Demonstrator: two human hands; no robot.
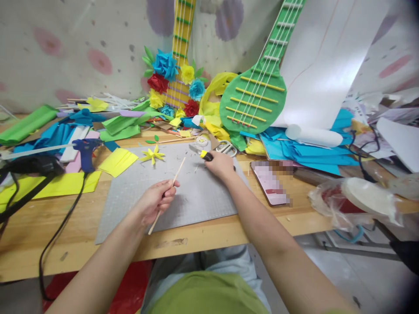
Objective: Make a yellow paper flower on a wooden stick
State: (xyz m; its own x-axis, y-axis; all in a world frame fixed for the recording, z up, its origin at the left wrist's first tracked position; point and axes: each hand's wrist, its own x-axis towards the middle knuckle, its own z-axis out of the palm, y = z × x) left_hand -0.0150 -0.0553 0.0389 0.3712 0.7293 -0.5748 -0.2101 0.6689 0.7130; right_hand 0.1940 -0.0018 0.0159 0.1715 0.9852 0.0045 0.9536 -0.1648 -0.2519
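Left hand [159,198]: fingers curled round thin, pale wooden stick [179,171] above tabletop's [209,235] near edge; long axis slanting, upper tip toward far edge, rightward. Right hand [220,165]: fingers closed on yellow-and-black utility knife [206,155].

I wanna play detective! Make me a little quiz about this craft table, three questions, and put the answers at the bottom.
1. Which hand holds the thin stick?
A) left
B) right

2. True or false: the bars across the green instrument's round body are red.

3. Fill the gap: the cutter in the right hand has a black and ______ handle.

Key:
1. A, the left hand
2. False, they are yellow
3. yellow
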